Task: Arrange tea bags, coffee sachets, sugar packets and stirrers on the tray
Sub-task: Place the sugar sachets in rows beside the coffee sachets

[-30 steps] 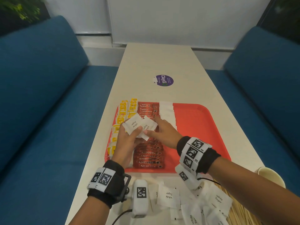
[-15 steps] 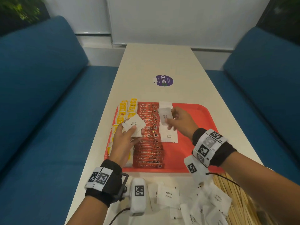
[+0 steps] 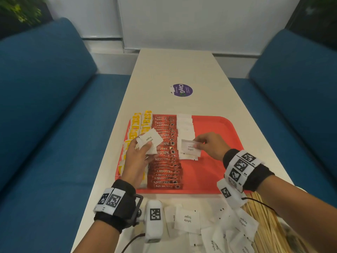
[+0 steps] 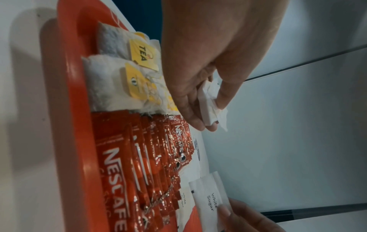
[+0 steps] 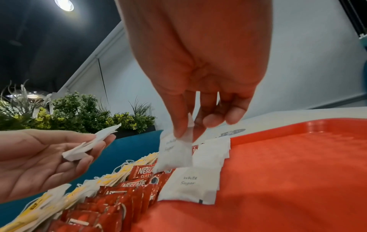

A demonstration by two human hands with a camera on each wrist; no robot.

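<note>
One white sugar packet (image 5: 174,153) hangs pinched between the thumb and fingertips of the right hand (image 3: 211,146), just above the near end of the sugar packet column (image 3: 186,128) on the red tray (image 3: 215,172). Several more sugar packets (image 3: 148,141) sit fanned in the left hand (image 3: 136,157), thumb pressed on top, over the Nescafe sachet column (image 3: 166,154) and the yellow-tagged tea bags (image 3: 135,128) beside it. Loose sugar packets (image 3: 187,219) and wooden stirrers (image 3: 266,225) lie on the table (image 3: 182,70) near the tray's front edge.
</note>
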